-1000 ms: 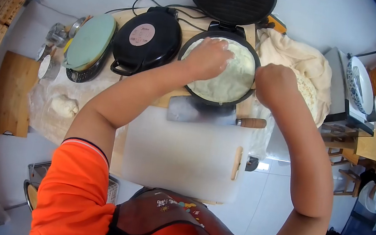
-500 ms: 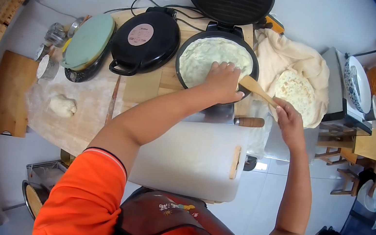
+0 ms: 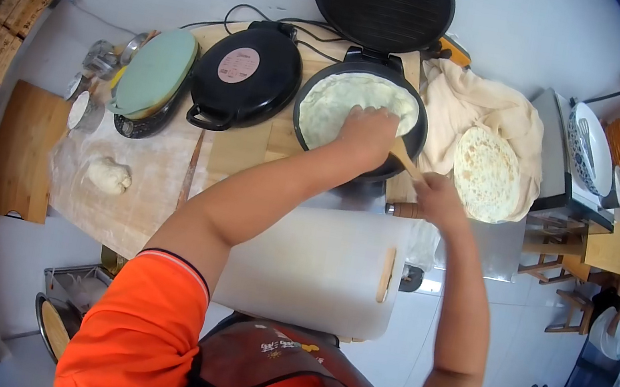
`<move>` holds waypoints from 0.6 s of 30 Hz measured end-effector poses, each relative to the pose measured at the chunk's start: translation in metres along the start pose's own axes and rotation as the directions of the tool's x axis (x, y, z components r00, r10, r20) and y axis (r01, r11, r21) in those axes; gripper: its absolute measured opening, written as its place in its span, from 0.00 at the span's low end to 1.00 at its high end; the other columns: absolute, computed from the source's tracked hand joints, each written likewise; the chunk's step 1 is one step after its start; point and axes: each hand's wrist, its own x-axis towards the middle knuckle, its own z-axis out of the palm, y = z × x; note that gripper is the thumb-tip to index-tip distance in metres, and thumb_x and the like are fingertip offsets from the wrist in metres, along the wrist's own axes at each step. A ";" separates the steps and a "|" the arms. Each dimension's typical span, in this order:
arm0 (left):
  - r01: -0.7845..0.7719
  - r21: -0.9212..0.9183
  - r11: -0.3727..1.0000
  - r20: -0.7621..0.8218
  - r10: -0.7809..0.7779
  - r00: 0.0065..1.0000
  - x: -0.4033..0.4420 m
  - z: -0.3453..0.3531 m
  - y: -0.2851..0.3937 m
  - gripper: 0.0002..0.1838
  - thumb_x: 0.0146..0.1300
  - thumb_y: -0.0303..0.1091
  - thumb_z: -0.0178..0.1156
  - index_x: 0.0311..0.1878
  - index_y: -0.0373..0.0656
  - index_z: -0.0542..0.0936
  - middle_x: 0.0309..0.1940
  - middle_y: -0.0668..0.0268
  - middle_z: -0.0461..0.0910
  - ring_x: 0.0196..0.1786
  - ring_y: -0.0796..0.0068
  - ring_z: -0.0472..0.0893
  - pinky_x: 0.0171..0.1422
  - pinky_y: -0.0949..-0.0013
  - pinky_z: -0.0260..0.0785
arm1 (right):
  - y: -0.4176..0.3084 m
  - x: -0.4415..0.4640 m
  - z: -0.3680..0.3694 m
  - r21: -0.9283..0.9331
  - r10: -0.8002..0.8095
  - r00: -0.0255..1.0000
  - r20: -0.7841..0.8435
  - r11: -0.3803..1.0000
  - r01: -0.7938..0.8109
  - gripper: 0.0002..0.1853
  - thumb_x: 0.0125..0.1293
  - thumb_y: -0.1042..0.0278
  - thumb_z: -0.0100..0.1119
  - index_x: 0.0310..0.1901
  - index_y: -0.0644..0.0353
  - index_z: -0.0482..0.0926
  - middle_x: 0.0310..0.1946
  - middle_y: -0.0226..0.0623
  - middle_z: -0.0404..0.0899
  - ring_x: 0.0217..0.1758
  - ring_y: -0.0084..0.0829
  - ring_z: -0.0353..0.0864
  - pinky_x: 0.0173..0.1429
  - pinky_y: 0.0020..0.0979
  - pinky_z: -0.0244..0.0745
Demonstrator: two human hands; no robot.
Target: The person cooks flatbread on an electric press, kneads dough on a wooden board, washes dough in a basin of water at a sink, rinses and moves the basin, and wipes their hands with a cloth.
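A pale round flatbread [image 3: 331, 104] lies in the open electric griddle [image 3: 302, 134], whose ridged lid [image 3: 382, 2] stands raised behind it. My left hand [image 3: 370, 132] is on the near right part of the bread, fingers curled against it; the fingertips are partly hidden. In my right hand [image 3: 440, 200] is the handle of a wooden spatula [image 3: 406, 160]. The spatula's blade reaches the griddle's near right rim beside my left hand, its tip hidden there. Right of the griddle, a browned flatbread [image 3: 485, 173] rests on a beige cloth [image 3: 455, 95].
A closed black griddle [image 3: 260, 96] and a green-lidded one [image 3: 154, 76] stand to the left. A dough lump [image 3: 109, 175] sits on the floured board [image 3: 136, 219]. Before me lies a white cutting board [image 3: 306, 266]; a wooden handle [image 3: 403, 209] shows near my right hand.
My right hand has moved left and down with the spatula, which is now steeper. The fingers of my left hand have curled in on the flatbread. The view has shifted slightly.
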 end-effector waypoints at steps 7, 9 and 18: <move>0.206 -0.358 0.911 0.006 -0.219 0.976 -0.004 -0.010 -0.029 0.31 0.63 0.48 0.58 0.59 0.28 0.75 0.58 0.37 0.73 0.61 0.42 0.74 0.67 0.53 0.66 | -0.035 0.031 0.052 0.768 0.025 0.987 0.160 0.625 -0.140 0.09 0.68 0.69 0.51 0.29 0.59 0.70 0.21 0.28 0.69 0.16 0.20 0.62 0.19 0.25 0.54; 0.249 -0.430 0.868 0.051 -0.252 0.966 -0.002 0.002 -0.042 0.32 0.64 0.50 0.57 0.60 0.28 0.74 0.59 0.36 0.72 0.62 0.42 0.74 0.68 0.54 0.65 | -0.041 0.026 0.054 0.830 -0.005 0.993 0.116 0.549 -0.094 0.07 0.68 0.70 0.51 0.31 0.59 0.71 0.22 0.27 0.69 0.17 0.19 0.62 0.20 0.24 0.54; 0.035 -0.996 0.077 -0.002 -0.428 0.904 -0.021 -0.039 -0.027 0.26 0.72 0.47 0.51 0.53 0.28 0.77 0.53 0.46 0.78 0.57 0.56 0.78 0.63 0.61 0.69 | -0.089 -0.017 0.030 -0.417 -0.610 0.676 -0.413 0.787 0.456 0.17 0.70 0.69 0.51 0.58 0.64 0.75 0.39 0.49 0.82 0.37 0.46 0.83 0.38 0.41 0.77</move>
